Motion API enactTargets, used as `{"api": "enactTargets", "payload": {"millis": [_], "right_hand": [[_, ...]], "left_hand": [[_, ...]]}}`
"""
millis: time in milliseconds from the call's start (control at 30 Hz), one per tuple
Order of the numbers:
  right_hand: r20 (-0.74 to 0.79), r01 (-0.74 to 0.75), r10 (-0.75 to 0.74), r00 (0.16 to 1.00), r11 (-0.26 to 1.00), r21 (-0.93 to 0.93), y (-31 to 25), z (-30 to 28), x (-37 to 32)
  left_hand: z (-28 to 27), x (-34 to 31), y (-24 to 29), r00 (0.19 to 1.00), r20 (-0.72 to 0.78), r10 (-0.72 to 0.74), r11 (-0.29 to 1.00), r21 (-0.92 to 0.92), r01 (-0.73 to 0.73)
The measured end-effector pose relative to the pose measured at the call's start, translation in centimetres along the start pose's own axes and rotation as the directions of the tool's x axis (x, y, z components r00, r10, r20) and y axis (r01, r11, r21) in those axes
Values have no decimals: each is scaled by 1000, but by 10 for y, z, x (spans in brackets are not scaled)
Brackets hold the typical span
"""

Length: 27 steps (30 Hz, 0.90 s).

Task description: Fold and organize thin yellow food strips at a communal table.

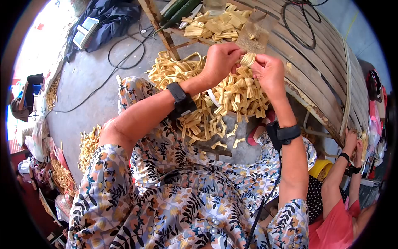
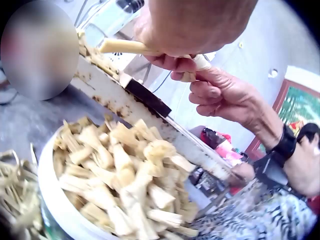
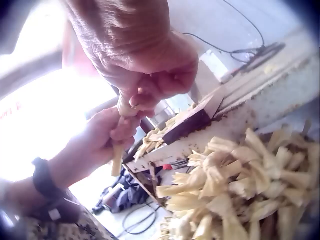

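Note:
Both hands meet over the bucket, working one pale yellow tofu-skin strip that is looped into a broad fold between them. My left hand pinches one side of it with thumb and fingers. From the other side, my right hand grips it with thumb and curled fingers. A flat end of the strip sticks out past the left hand in the left wrist view. Below them, a white-rimmed bucket is heaped with knotted tofu-skin pieces.
Loose long strips lie beside the bucket. A slatted bench with a rusty edge carries more strips, a board and dark cable. Cable crosses the floor at left. Another person's hands are at the right.

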State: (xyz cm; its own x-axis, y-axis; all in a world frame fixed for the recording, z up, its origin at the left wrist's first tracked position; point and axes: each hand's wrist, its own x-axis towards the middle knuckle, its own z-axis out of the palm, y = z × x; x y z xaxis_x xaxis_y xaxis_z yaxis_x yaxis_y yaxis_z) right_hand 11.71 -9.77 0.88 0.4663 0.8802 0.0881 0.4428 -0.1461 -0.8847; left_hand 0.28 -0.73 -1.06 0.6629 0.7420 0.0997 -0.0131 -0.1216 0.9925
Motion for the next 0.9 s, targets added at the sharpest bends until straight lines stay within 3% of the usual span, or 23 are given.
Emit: {"api": "enactTargets", "payload": {"millis": [33,133,233,300,333,433,467,567,600,700,767,900], "right_hand": [[79,-86,78,994,990,114,6,-1,5],[271,-201,148,951,963,179,11,-8,10],[262,-253,198,944,948,195,7,-2,5],[195,-176,147,970,974,145,14,1,3],[163,-135,115,980,984,117,19,3,4],[29,9,-10,1000,1000,27,23,15,-3],[21,-26,26,999,1000,-15,21,15,-6],[8,81,-81,997,980,-179,6,12,-11],[-13,84,-85,996,994,-72,5,13,-13],[-67,77,-66,996,981,177,-2,12,-14],[-67,-37,65,996,933,358,-11,4,-7],[-186,-29,179,966,791,611,-7,-10,18]], "left_hand": [[-2,0,2,999,19,30,999,39,-31],[-8,-1,5,990,122,72,986,141,-89],[-12,0,7,967,242,78,959,248,-139],[-9,-3,7,954,267,135,918,329,-222],[-6,-2,-2,924,291,248,824,438,-359],[-5,-2,-11,947,279,158,913,324,-248],[-6,-1,-13,943,310,120,929,299,-216],[-10,0,-8,947,322,-9,995,99,-24],[-11,0,-2,939,312,-142,988,-9,153],[-13,3,-8,905,362,-225,889,-305,343],[-9,5,-6,901,360,-243,797,-456,397],[1,4,13,897,343,-280,784,-458,420]]}}
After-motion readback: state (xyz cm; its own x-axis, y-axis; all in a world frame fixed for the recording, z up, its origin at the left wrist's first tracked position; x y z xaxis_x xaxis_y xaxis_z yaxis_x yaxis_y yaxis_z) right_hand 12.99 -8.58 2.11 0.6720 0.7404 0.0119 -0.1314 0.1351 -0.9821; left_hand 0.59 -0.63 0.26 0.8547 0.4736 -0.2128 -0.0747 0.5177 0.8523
